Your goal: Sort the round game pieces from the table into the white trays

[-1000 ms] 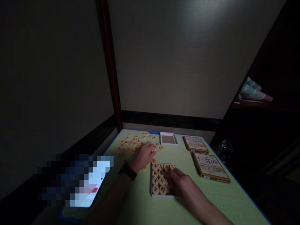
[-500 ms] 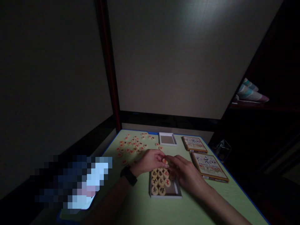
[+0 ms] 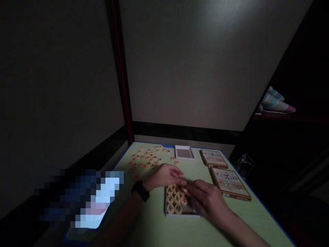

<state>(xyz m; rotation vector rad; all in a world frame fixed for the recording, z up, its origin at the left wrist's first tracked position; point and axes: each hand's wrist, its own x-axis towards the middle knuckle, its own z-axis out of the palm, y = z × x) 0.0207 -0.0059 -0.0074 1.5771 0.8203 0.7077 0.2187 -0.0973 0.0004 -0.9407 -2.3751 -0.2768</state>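
Observation:
A shallow open box [image 3: 183, 215] holds rows of round wooden Chinese chess pieces [image 3: 178, 199], with black or red characters. My left hand [image 3: 166, 176], wearing a dark watch [image 3: 141, 190], hovers over the far end of the box; its fingers are loosely bent, with a gap towards the thumb and no piece visible there. At the box's right side, my right hand [image 3: 209, 199] has its fingers closed together on a tilted chess piece [image 3: 183, 189], partly hidden by the fingertips. Both hands cover the box's far end.
Loose chess pieces [image 3: 149, 157] are scattered over the table's far left. An open white-rimmed box part [image 3: 184, 158] lies at the back. Two printed chess boxes [image 3: 214, 158] lie along the right. A lit, pixelated screen [image 3: 102, 199] is at the left edge.
The red-marked piece that showed between my hands is out of sight there. My right hand has moved slightly down and drawn its fingers together over the box; my left hand stays nearly in place.

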